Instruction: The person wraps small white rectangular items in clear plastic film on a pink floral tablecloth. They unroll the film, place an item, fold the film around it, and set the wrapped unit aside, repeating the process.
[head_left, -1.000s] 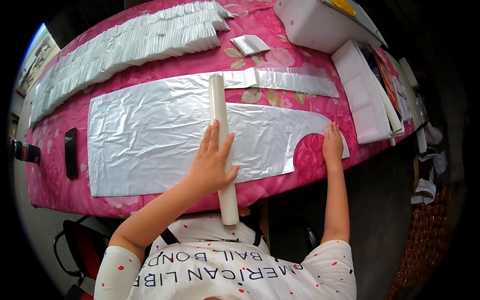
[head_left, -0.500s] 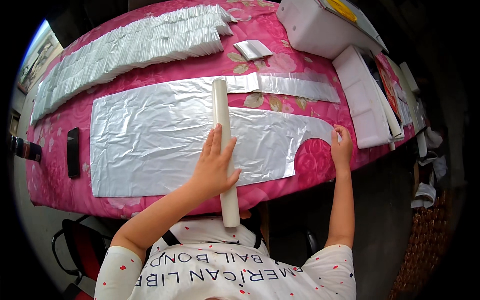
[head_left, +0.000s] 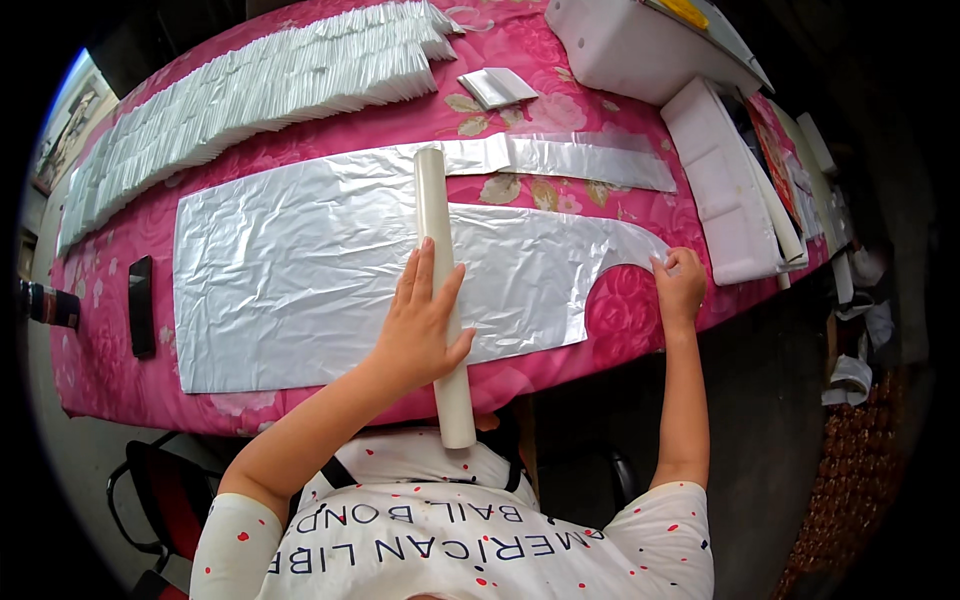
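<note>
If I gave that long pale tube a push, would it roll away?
Probably: the tube looks round and smooth. The left hand lying on it would likely steady it, though. Its near end overhangs the table, so it might tip if pressed there.

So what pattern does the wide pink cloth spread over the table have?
The wide pink cloth has a leafy floral pattern, clearest in the head view.
</note>
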